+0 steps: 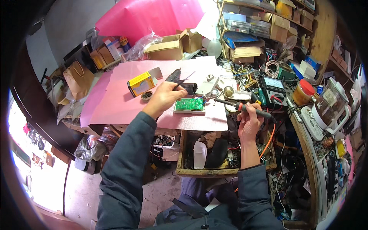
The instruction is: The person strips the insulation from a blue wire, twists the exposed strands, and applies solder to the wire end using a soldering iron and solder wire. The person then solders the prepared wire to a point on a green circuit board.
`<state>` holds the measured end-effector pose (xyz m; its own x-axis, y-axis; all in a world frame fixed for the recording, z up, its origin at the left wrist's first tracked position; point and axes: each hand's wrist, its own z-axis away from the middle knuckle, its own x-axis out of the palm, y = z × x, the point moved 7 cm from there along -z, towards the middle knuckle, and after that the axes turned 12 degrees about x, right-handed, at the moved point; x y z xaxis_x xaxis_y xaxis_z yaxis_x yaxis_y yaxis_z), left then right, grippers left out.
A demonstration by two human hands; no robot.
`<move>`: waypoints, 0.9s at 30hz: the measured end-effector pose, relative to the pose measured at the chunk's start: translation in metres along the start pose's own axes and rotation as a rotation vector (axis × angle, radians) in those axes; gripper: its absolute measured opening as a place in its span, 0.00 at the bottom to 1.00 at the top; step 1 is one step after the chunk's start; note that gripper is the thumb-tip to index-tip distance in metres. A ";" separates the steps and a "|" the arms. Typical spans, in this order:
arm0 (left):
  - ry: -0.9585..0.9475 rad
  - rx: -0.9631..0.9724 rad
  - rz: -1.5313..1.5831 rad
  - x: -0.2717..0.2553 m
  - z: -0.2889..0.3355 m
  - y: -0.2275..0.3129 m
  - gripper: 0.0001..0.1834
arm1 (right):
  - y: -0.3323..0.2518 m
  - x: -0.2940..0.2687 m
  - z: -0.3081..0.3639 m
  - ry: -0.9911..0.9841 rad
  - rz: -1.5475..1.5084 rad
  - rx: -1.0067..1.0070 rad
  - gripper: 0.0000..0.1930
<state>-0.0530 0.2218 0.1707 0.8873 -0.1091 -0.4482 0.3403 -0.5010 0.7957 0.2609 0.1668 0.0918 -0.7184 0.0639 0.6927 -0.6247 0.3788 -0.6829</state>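
Observation:
My right hand (251, 120) is closed around the handle of a soldering iron (241, 106). The iron's tip points left, near the right edge of a green circuit board (189, 104) seated in a shallow pale casing (189, 112). My left hand (165, 99) is over the board's left side, its fingers closed on a thin dark pointed tool (186, 79) that slants up to the right. Just beyond lie a black ribbed part (189, 89) and a white plastic housing (207, 85). A small round tin (146, 96) with dark contents sits left of my left hand.
A yellow box (140, 84) stands open on the pink sheet (115, 103). An open wooden drawer (226, 171) juts out below the table edge. Tangled wires, an analog meter (273, 83) and a red-lidded jar (303, 92) crowd the right. The iron's orange cord (268, 142) hangs down.

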 end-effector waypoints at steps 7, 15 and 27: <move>-0.118 -0.078 -0.146 0.038 -0.032 -0.007 0.11 | -0.006 -0.009 0.001 0.044 0.039 -0.034 0.09; -0.139 -0.093 -0.391 0.062 -0.032 0.001 0.21 | -0.007 -0.002 0.003 -0.014 0.044 -0.013 0.10; -0.174 -0.088 -0.371 0.065 -0.034 -0.005 0.13 | -0.006 0.008 0.008 -0.177 0.142 -0.033 0.06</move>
<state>0.0142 0.2465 0.1518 0.6361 -0.0816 -0.7673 0.6591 -0.4595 0.5953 0.2566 0.1578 0.0996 -0.8429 -0.0430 0.5363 -0.5050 0.4074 -0.7609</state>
